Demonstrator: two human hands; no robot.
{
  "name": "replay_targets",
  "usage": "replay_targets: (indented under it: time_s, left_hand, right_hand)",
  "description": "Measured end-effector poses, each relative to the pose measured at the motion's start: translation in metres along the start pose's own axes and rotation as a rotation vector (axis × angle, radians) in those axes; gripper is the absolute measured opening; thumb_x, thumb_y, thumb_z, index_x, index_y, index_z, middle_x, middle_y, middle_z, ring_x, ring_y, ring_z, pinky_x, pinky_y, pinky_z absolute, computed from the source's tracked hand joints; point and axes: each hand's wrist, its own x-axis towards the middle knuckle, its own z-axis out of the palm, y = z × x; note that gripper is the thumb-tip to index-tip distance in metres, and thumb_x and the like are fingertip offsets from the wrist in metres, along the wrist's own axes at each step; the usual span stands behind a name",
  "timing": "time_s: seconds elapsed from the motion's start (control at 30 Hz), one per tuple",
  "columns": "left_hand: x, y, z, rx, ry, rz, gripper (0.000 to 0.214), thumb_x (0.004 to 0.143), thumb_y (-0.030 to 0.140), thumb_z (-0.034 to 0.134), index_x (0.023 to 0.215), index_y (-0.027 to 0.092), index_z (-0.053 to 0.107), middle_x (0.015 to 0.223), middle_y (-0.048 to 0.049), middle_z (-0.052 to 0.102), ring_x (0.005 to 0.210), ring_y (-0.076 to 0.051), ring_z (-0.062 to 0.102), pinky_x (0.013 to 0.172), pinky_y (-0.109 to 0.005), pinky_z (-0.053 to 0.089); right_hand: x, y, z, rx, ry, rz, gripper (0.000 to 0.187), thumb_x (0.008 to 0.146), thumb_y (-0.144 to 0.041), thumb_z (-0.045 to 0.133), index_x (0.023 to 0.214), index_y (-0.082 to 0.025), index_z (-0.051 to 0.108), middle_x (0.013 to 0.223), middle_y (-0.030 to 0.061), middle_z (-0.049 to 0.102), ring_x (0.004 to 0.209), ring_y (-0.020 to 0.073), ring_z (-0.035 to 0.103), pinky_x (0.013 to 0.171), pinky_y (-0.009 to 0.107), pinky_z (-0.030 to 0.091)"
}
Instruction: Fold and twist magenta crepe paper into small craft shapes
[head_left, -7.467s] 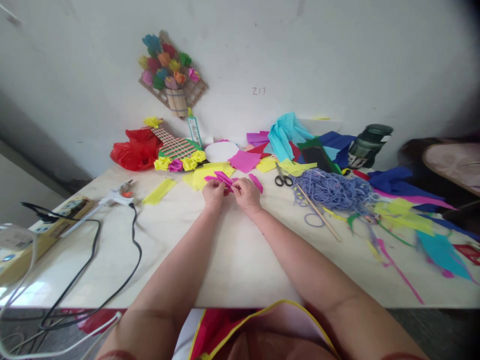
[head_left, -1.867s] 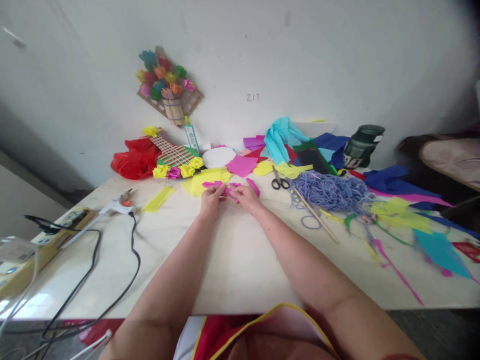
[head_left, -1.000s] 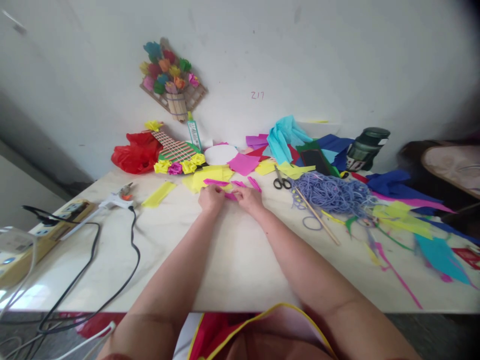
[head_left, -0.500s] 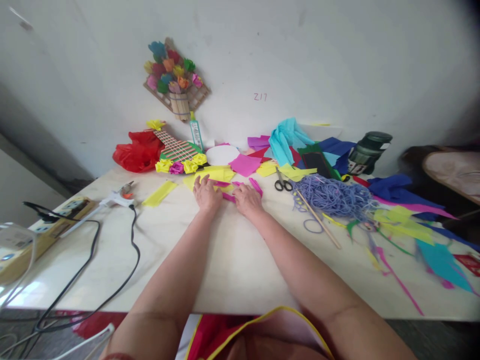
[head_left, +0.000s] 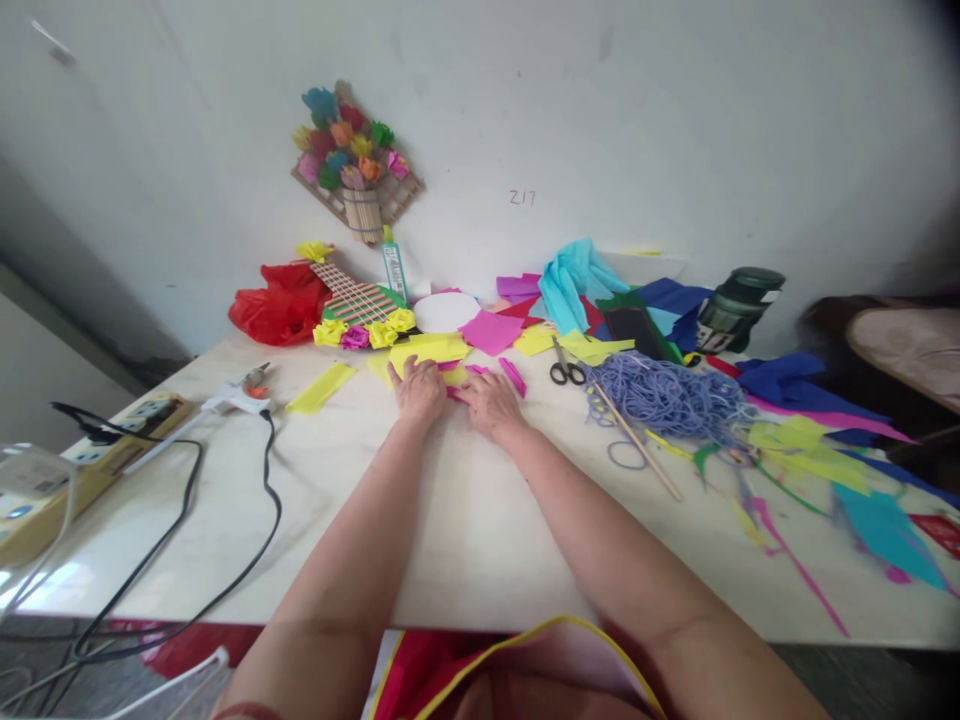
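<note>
My left hand (head_left: 420,391) rests on the table with its fingers spread over yellow crepe paper (head_left: 385,368) and a pink strip (head_left: 448,366). Beside it, my right hand (head_left: 491,402) lies with fingers outstretched toward the left, touching the pink paper between the hands. Most of that pink paper is hidden under my fingers. A small folded pink piece (head_left: 513,376) lies just beyond my right hand. Behind both hands are a yellow paper stack (head_left: 431,347) and a pink square (head_left: 491,331).
Black-handled scissors (head_left: 566,372), a tangle of purple cord (head_left: 660,392) and a wooden stick (head_left: 639,443) lie to the right. On the left are a glue gun (head_left: 238,396), its black cable and a power strip (head_left: 161,415). A flower-trimmed stick craft (head_left: 358,298) leans at the back.
My hands have drawn slightly closer together, and less of the pink paper between them shows. The whole view has shifted very slightly.
</note>
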Motion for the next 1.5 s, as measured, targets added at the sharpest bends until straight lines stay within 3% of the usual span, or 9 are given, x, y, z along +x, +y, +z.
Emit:
replay_targets:
  time_s: [0.13, 0.2, 0.27, 0.4, 0.6, 0.87, 1.13, 1.3, 1.5]
  left_hand:
    - [0.008, -0.002, 0.000, -0.187, 0.113, -0.022, 0.031, 0.083, 0.024, 0.043, 0.094, 0.021, 0.071, 0.113, -0.0091, 0.067, 0.121, -0.030, 0.046, 0.111, -0.054, 0.015]
    - [0.013, -0.005, 0.002, -0.380, 0.125, 0.003, 0.028, 0.081, 0.026, 0.046, 0.091, 0.018, 0.071, 0.109, -0.0113, 0.068, 0.111, -0.027, 0.054, 0.105, -0.046, 0.033]
    - [0.015, -0.009, 0.005, -0.587, 0.118, -0.004, 0.026, 0.078, 0.029, 0.051, 0.088, 0.017, 0.072, 0.107, -0.0112, 0.068, 0.105, -0.025, 0.059, 0.099, -0.040, 0.041]
    - [0.012, -0.011, 0.013, -0.897, 0.072, -0.088, 0.029, 0.073, 0.037, 0.061, 0.088, 0.015, 0.072, 0.103, -0.0123, 0.068, 0.102, -0.025, 0.061, 0.094, -0.037, 0.045]
    - [0.006, 0.000, 0.011, -1.129, -0.017, -0.227, 0.040, 0.064, 0.041, 0.070, 0.092, 0.013, 0.071, 0.102, -0.0119, 0.069, 0.089, -0.022, 0.065, 0.084, -0.036, 0.050]
    - [0.001, 0.010, 0.002, -1.130, -0.054, -0.312, 0.041, 0.060, 0.040, 0.074, 0.090, 0.012, 0.072, 0.079, -0.0087, 0.071, 0.075, -0.020, 0.066, 0.077, -0.033, 0.051]
    - [0.002, 0.009, 0.007, -1.096, -0.049, -0.278, 0.037, 0.061, 0.038, 0.072, 0.087, 0.013, 0.072, 0.082, -0.0087, 0.072, 0.074, -0.019, 0.065, 0.076, -0.032, 0.051]
    - [0.002, 0.011, 0.008, -1.112, -0.042, -0.260, 0.036, 0.060, 0.038, 0.073, 0.085, 0.013, 0.071, 0.081, -0.0082, 0.072, 0.075, -0.019, 0.066, 0.075, -0.032, 0.051]
    - [0.002, 0.015, 0.006, -1.062, -0.015, -0.327, 0.039, 0.061, 0.046, 0.072, 0.078, 0.013, 0.063, 0.064, -0.0050, 0.066, 0.058, -0.016, 0.062, 0.057, -0.027, 0.048]
  right_hand:
    - [0.001, 0.003, 0.003, 0.011, 0.084, 0.001, 0.035, 0.081, -0.013, 0.047, 0.108, -0.021, 0.068, 0.117, 0.0079, 0.062, 0.106, 0.0239, 0.048, 0.093, 0.039, 0.033]
    - [0.001, 0.004, 0.004, 0.024, 0.114, 0.017, 0.035, 0.080, -0.012, 0.047, 0.107, -0.020, 0.068, 0.113, 0.0083, 0.063, 0.105, 0.0237, 0.049, 0.093, 0.038, 0.033]
    - [0.002, 0.005, 0.005, 0.041, 0.137, 0.034, 0.034, 0.079, -0.011, 0.048, 0.105, -0.018, 0.069, 0.108, 0.0089, 0.065, 0.102, 0.0239, 0.049, 0.092, 0.038, 0.034]
    - [0.002, 0.006, 0.005, 0.070, 0.191, 0.051, 0.036, 0.077, -0.010, 0.049, 0.108, -0.016, 0.067, 0.106, 0.0094, 0.065, 0.099, 0.0243, 0.050, 0.092, 0.039, 0.035]
    - [0.001, 0.007, 0.006, 0.091, 0.290, 0.057, 0.041, 0.078, -0.009, 0.047, 0.116, -0.015, 0.062, 0.107, 0.0104, 0.063, 0.097, 0.0246, 0.051, 0.092, 0.040, 0.036]
    - [0.000, 0.005, 0.001, 0.134, 0.378, 0.115, 0.036, 0.079, -0.010, 0.047, 0.111, -0.017, 0.064, 0.112, 0.0124, 0.057, 0.100, 0.0253, 0.050, 0.089, 0.039, 0.040]
    - [0.001, 0.009, 0.007, 0.105, 0.345, 0.117, 0.038, 0.081, -0.012, 0.049, 0.114, -0.021, 0.064, 0.128, 0.0107, 0.053, 0.109, 0.0260, 0.048, 0.097, 0.042, 0.036]
    - [0.003, 0.009, 0.009, 0.109, 0.295, 0.112, 0.038, 0.082, -0.015, 0.048, 0.118, -0.018, 0.061, 0.121, 0.0110, 0.060, 0.105, 0.0264, 0.051, 0.101, 0.045, 0.032]
    - [0.005, 0.011, 0.009, 0.166, 0.306, 0.117, 0.038, 0.083, -0.016, 0.047, 0.119, -0.017, 0.060, 0.118, 0.0106, 0.062, 0.105, 0.0250, 0.052, 0.101, 0.043, 0.032]
